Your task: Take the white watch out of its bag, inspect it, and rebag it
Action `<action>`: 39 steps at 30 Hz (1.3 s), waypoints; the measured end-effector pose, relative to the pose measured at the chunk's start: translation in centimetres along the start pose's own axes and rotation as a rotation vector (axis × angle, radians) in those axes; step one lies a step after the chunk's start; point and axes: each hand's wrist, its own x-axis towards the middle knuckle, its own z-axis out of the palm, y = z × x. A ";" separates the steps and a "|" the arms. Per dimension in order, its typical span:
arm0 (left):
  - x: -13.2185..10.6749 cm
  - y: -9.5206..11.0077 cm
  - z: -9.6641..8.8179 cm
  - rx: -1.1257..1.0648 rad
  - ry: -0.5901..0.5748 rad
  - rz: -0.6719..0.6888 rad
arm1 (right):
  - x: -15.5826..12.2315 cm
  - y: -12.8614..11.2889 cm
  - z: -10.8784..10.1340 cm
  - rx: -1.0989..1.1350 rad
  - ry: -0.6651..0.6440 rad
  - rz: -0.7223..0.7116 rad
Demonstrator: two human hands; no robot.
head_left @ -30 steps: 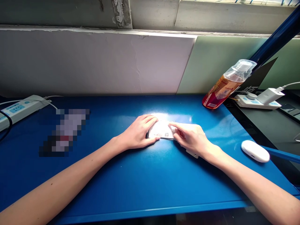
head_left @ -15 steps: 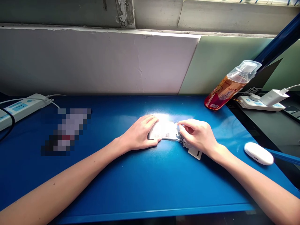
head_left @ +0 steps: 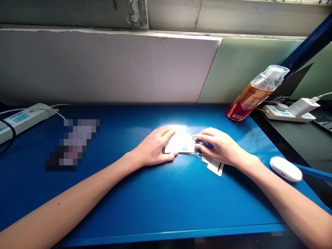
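Note:
A small white flat packet with a printed code lies in glare at the middle of the blue table. My left hand is closed over its left end, thumb under and fingers on top. My right hand rests at the packet's right end, fingers curled around a small dark piece I cannot make out. A white tag pokes out from under my right palm.
An orange-liquid bottle leans at the back right. Behind it sits a white power strip with a charger. A white oval case lies at the right edge. Another power strip and a blurred patch are on the left.
My right hand has slid right off the packet's top to its right end and curled its fingers there. The white tag now shows more. My left hand has stayed put.

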 end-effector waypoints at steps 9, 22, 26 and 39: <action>0.0 0.0 -0.1 -0.015 0.003 -0.003 | -0.1 0.3 0.2 0.004 -0.015 0.005; 0.0 0.0 0.0 -0.002 0.014 -0.003 | -0.1 0.3 1.3 0.168 0.079 0.097; 0.0 0.0 0.0 -0.015 0.010 -0.004 | 0.0 0.3 0.9 0.119 0.099 0.025; 0.0 0.0 0.0 -0.004 0.000 -0.019 | -0.2 1.1 -0.7 0.019 0.008 -0.032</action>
